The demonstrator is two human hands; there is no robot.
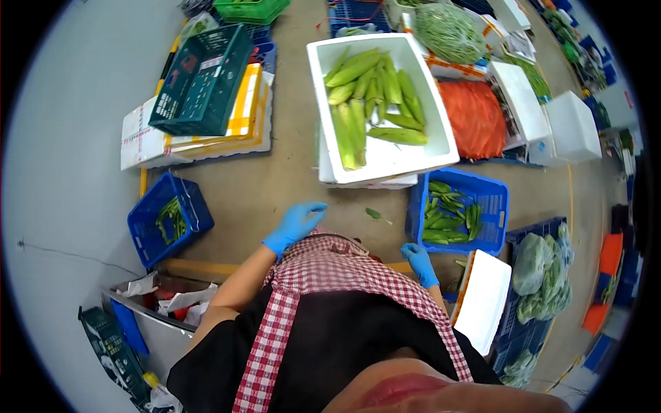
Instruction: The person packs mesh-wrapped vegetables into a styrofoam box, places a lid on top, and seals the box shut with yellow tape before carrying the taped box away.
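**Grip loose in front of the apron, husked-green corn spread in a white box**

Left grip [299, 226], in a blue glove, is released, its fingers loosely extended across the front of the checked apron [337, 272], with nothing seen in it. Right grip [420, 265], gloved too, is lower, just beside the near edge of a blue crate [499, 213]; its palm is hidden, so I can't tell whether it is closed or holds anything. That crate contains slender green pieces [444, 221], and a loose green leaf [374, 214] lies on the floor between the two grips and the boxes.

Beyond them, the corn ears [354, 72] lie in the white foam box [441, 131], which rests on another foam box [403, 182]. Neither grip touches them. The ears have green husks on; white inner floor shows toward the box's near end. My judgement is that the box is only partly full, but whether it is being filled or emptied cannot be told.

The ears don't share one direction. Those along the left side have their long axis pointing away from the person, the far ones slant, and a couple on the near right lie crosswise. Which ends are the tips is mostly unclear.

Farther out, a second blue crate [200, 206] is at left, a dark green crate [186, 125] sits beyond it, and an orange-red sack [471, 117] at right.
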